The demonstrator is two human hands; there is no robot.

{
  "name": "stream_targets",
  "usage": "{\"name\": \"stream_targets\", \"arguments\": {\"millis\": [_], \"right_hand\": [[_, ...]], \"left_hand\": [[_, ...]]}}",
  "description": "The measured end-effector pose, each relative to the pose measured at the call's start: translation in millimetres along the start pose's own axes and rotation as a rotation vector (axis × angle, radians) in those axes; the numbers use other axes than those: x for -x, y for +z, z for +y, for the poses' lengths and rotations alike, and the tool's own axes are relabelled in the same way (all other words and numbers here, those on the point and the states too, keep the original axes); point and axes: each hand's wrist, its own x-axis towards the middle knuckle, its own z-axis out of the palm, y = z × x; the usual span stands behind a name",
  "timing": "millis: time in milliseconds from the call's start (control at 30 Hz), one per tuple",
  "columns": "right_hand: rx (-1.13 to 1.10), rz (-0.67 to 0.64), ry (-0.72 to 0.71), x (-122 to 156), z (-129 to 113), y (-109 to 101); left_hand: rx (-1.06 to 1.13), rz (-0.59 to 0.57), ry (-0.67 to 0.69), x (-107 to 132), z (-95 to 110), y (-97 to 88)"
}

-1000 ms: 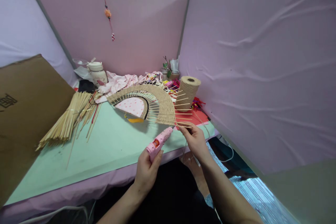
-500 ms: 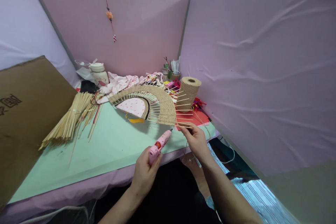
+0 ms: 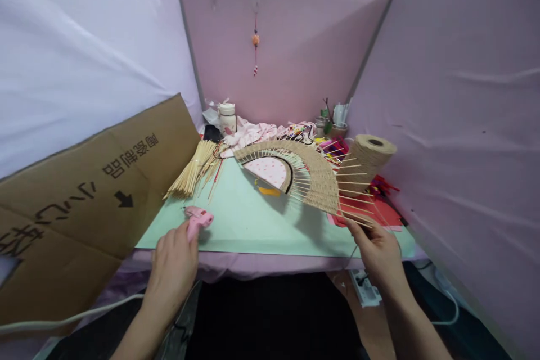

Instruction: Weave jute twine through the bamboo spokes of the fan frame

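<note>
My left hand (image 3: 175,261) is closed around the handle of a pink glue gun (image 3: 198,220), its nozzle turned toward the left above the table. At the right, my right hand (image 3: 377,247) pinches the stick ends at the lower corner of a woven fan (image 3: 323,180). The fan is a half-round of thin sticks with a wide band of tan cord, a dark inner line and a pink spotted centre (image 3: 270,170). It is held up at a tilt over the green tabletop. A yellow piece (image 3: 269,191) shows below its centre.
A bundle of thin sticks (image 3: 192,171) lies at the left beside a large cardboard sheet (image 3: 139,180). Behind the fan are a roll of tan cord (image 3: 365,160), pink cloth (image 3: 257,132) and a lidded jar (image 3: 228,118). Red sheets (image 3: 388,214) lie at the right; a power strip (image 3: 365,289) is below.
My left hand has carried the glue gun away from the fan to the left, and its nozzle now points left. My right hand still holds the fan. The camera view has turned left.
</note>
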Motion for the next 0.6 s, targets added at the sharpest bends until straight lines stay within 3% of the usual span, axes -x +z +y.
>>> {"name": "stream_targets", "arguments": {"millis": [133, 300, 400, 467, 500, 533, 600], "right_hand": [[-0.013, -0.002, -0.011, -0.1, -1.3, -0.6], [-0.033, -0.011, 0.004, -1.1, -4.0, 0.7], [-0.049, -0.023, -0.001, -1.3, -4.1, 1.1], [-0.060, -0.026, -0.004, -1.3, -4.2, 1.3], [-0.069, -0.027, -0.006, -1.3, -4.5, 1.5], [-0.079, -0.028, -0.008, -1.3, -5.0, 1.9], [-0.100, -0.031, -0.010, -1.7, -6.4, 2.8]], "left_hand": [[-0.164, 0.020, -0.111, -8.8, -9.1, 5.1], [-0.144, 0.015, -0.232, -27.2, -11.6, 12.0], [-0.014, 0.178, -0.209, -26.8, 1.6, 4.9], [0.267, 0.248, -0.110, -22.8, 26.0, 1.7], [0.484, 0.198, -0.043, -20.8, 44.0, 2.4], [0.725, 0.053, -0.008, -19.4, 65.5, 4.9], [1.176, -0.369, -0.016, -19.9, 115.7, 15.1]]}}
